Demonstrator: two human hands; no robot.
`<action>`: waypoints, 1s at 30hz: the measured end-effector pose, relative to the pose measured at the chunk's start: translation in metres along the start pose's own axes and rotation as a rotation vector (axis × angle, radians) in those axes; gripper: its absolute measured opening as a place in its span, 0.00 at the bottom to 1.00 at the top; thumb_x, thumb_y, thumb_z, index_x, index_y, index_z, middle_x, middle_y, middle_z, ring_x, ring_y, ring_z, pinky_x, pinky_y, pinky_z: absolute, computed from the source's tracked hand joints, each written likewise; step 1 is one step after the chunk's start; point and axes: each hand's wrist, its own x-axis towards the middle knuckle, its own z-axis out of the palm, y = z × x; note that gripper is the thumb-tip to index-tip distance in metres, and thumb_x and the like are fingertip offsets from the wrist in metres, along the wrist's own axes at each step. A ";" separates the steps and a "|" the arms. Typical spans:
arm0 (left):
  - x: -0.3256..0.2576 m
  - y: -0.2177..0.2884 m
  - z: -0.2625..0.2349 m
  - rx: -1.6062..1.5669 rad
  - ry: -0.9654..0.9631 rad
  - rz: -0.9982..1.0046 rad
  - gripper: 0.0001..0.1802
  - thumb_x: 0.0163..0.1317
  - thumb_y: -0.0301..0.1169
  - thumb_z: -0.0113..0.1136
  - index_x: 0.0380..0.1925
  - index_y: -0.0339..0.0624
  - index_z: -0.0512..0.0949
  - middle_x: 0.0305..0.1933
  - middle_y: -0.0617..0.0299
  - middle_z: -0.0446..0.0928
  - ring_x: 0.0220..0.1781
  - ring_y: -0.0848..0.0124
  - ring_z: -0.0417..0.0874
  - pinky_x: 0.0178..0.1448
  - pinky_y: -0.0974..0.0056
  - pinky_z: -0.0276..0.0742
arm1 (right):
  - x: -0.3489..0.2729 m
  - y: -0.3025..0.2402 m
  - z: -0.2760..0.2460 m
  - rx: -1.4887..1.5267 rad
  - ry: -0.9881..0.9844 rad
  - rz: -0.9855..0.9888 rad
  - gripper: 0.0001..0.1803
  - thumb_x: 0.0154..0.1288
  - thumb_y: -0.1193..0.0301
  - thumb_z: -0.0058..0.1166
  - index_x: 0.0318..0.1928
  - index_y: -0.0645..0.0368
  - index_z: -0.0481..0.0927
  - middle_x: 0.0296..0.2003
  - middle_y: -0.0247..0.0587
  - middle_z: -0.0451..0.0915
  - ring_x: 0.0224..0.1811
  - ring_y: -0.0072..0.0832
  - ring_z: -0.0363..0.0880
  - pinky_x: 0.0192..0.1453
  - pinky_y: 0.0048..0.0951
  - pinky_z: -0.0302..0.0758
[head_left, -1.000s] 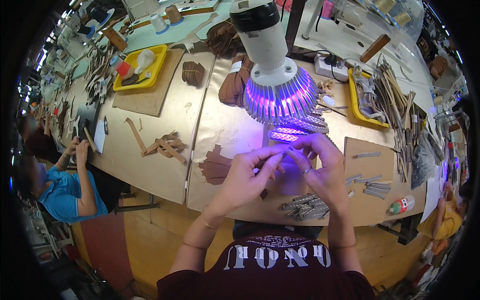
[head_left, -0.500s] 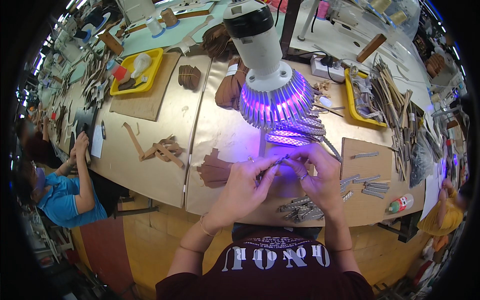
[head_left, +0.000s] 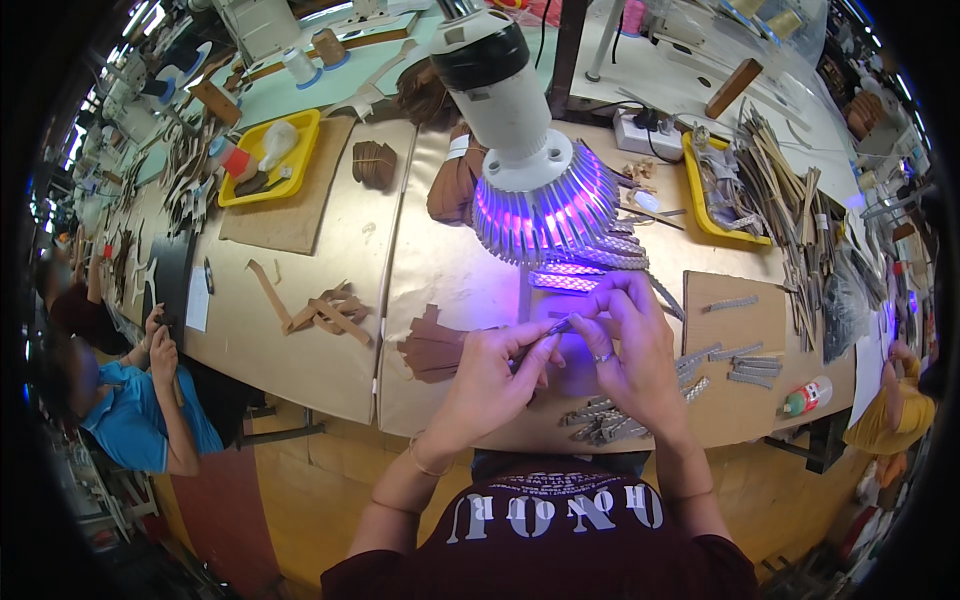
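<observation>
strip (head_left: 558,327), dark, pinched in left hand (head_left: 497,375), near lamp (head_left: 548,205). right hand (head_left: 634,350), fingers bent, at the strip's end; whether it grips, cannot tell. brown pieces (head_left: 430,348) beside left hand.

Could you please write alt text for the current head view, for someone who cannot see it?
A left hand pinches a thin dark strip, the right hand at its tip, near a purple-glowing lamp over a gold table. Brown strips lie to the left, grey strips and cardboard to the right; a person in blue sits at far left.
</observation>
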 end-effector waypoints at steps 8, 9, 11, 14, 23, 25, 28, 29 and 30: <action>0.001 0.001 -0.001 0.008 -0.033 -0.018 0.15 0.71 0.24 0.54 0.55 0.31 0.78 0.31 0.64 0.81 0.25 0.82 0.77 0.29 0.75 0.76 | 0.004 -0.001 -0.002 -0.002 -0.043 0.070 0.08 0.65 0.74 0.59 0.38 0.66 0.75 0.42 0.48 0.72 0.42 0.41 0.78 0.48 0.36 0.76; 0.001 0.000 -0.001 -0.009 -0.039 -0.038 0.15 0.71 0.24 0.54 0.55 0.31 0.78 0.31 0.64 0.81 0.25 0.82 0.77 0.30 0.75 0.76 | 0.004 0.000 -0.002 0.008 -0.045 0.086 0.08 0.65 0.74 0.59 0.38 0.66 0.75 0.42 0.48 0.72 0.42 0.41 0.78 0.48 0.36 0.76; 0.001 -0.003 -0.001 -0.038 -0.055 -0.044 0.15 0.71 0.24 0.54 0.55 0.31 0.78 0.32 0.63 0.81 0.26 0.82 0.77 0.30 0.75 0.76 | 0.004 0.001 -0.001 0.016 -0.048 0.084 0.08 0.66 0.74 0.59 0.38 0.66 0.75 0.41 0.45 0.73 0.41 0.35 0.78 0.47 0.34 0.76; 0.002 -0.006 -0.003 -0.124 -0.078 -0.046 0.16 0.71 0.24 0.54 0.56 0.31 0.77 0.33 0.63 0.81 0.28 0.81 0.78 0.33 0.74 0.78 | 0.004 0.005 0.000 0.271 -0.138 0.255 0.07 0.68 0.74 0.57 0.40 0.64 0.73 0.40 0.39 0.73 0.41 0.25 0.76 0.46 0.29 0.76; 0.003 -0.016 -0.006 -0.255 -0.146 -0.103 0.12 0.71 0.30 0.57 0.47 0.34 0.83 0.33 0.67 0.84 0.33 0.81 0.81 0.34 0.74 0.75 | -0.006 0.007 0.015 0.615 -0.071 0.258 0.16 0.66 0.79 0.59 0.46 0.57 0.64 0.35 0.32 0.73 0.38 0.16 0.72 0.44 0.21 0.72; 0.009 -0.018 -0.011 -0.307 -0.197 -0.077 0.13 0.71 0.32 0.57 0.45 0.35 0.83 0.32 0.67 0.84 0.34 0.81 0.82 0.36 0.75 0.76 | -0.006 0.007 0.014 0.692 -0.073 0.297 0.17 0.66 0.78 0.59 0.48 0.58 0.64 0.36 0.32 0.72 0.40 0.17 0.72 0.46 0.21 0.72; 0.016 -0.018 -0.012 -0.510 -0.180 -0.072 0.15 0.73 0.35 0.55 0.46 0.35 0.83 0.34 0.66 0.84 0.32 0.81 0.82 0.38 0.74 0.77 | -0.003 0.006 0.008 0.866 -0.066 0.362 0.17 0.68 0.74 0.58 0.51 0.59 0.65 0.39 0.33 0.74 0.44 0.18 0.74 0.48 0.22 0.73; 0.017 -0.017 -0.011 -0.594 -0.154 -0.080 0.16 0.73 0.36 0.54 0.47 0.35 0.82 0.34 0.65 0.84 0.32 0.80 0.82 0.39 0.74 0.78 | -0.001 0.006 0.006 0.872 -0.067 0.337 0.17 0.69 0.72 0.58 0.52 0.60 0.66 0.40 0.33 0.75 0.44 0.18 0.74 0.48 0.22 0.73; 0.017 -0.015 -0.009 -0.742 -0.110 -0.082 0.16 0.73 0.36 0.54 0.47 0.35 0.81 0.38 0.63 0.83 0.34 0.78 0.82 0.40 0.73 0.78 | 0.001 0.005 0.005 0.879 -0.068 0.312 0.17 0.70 0.71 0.57 0.53 0.60 0.66 0.40 0.34 0.76 0.45 0.19 0.75 0.49 0.22 0.73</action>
